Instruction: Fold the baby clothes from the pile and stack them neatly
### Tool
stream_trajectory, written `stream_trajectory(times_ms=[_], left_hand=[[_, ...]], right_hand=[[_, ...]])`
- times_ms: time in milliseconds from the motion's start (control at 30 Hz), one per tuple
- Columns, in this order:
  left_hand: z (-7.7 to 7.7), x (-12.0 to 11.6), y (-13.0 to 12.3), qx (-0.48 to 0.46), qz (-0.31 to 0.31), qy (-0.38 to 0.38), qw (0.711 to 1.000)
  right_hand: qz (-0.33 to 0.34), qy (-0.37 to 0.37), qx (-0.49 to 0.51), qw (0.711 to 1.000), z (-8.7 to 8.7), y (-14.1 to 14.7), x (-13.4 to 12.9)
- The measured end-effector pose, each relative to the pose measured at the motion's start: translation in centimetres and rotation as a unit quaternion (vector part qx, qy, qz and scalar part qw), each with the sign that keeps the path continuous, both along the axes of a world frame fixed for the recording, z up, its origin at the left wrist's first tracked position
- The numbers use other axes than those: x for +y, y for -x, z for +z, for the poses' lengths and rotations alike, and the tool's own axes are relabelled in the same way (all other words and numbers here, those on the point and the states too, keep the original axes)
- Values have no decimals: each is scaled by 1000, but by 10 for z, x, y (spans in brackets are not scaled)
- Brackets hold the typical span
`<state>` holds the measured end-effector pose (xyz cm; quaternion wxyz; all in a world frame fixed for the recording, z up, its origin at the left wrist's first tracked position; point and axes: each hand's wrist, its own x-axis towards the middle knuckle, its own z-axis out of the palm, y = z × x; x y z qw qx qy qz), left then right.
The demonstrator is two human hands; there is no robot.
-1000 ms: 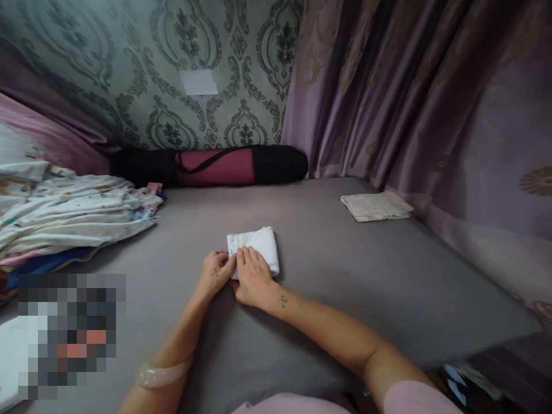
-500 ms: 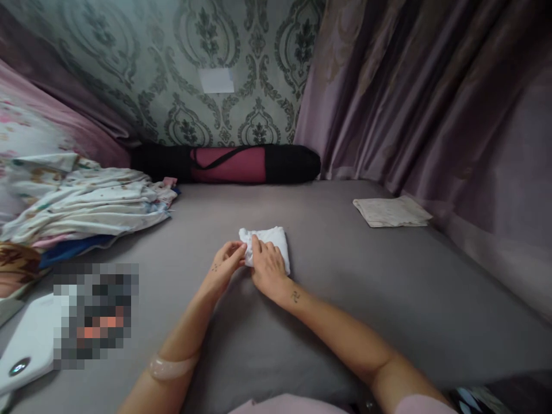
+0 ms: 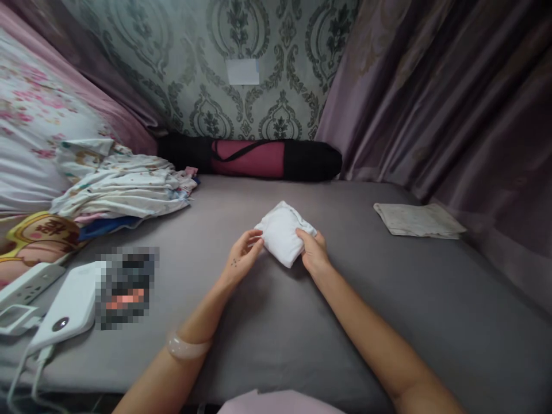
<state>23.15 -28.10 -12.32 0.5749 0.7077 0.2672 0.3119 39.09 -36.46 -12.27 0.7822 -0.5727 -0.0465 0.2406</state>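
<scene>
A small folded white cloth (image 3: 282, 234) is held up slightly above the grey bed surface, turned with one corner toward me. My right hand (image 3: 314, 250) grips its right corner, thumb on top and fingers behind. At the left corner, my left hand (image 3: 245, 253) has its thumb and fingers closed about the cloth's edge. The exact layers of the fold are hard to make out.
Rumpled printed clothes (image 3: 129, 187) lie in a pile at the left. Nearer are a white power bank (image 3: 71, 305) with a cable and a power strip (image 3: 32, 287). A black and maroon roll bag (image 3: 248, 159) lies along the wall. On the right rests a folded pale cloth (image 3: 418, 220).
The white cloth has been lifted off the bed and turned. My right hand has gone from lying flat on it to gripping its right corner. The view has shifted left.
</scene>
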Motion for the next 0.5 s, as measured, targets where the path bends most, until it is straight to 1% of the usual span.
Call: stream_trajectory(times_ms=[67,133,200,267,367,500], left_hand=[[-7,-2,-2,11,-53,0,999],[-16,-5,-6,22,-83,-33,996],[-23,-7,-10,43,-74,-83,993],[-26,-9,-16,64,-48,-114,990],[-23,-8,-29,87,-26,-131,987],[-8,1,-50,142,-24,-170,975]], right_hand=[[-15,30,48,998,-12,-3,-7],[1,65,69,995,-17,-7,-16],[37,96,74,992,-15,-12,-25],[77,123,76,987,-11,-17,-34],[138,147,93,975,-2,-18,-44],[198,157,138,958,7,-9,-53]])
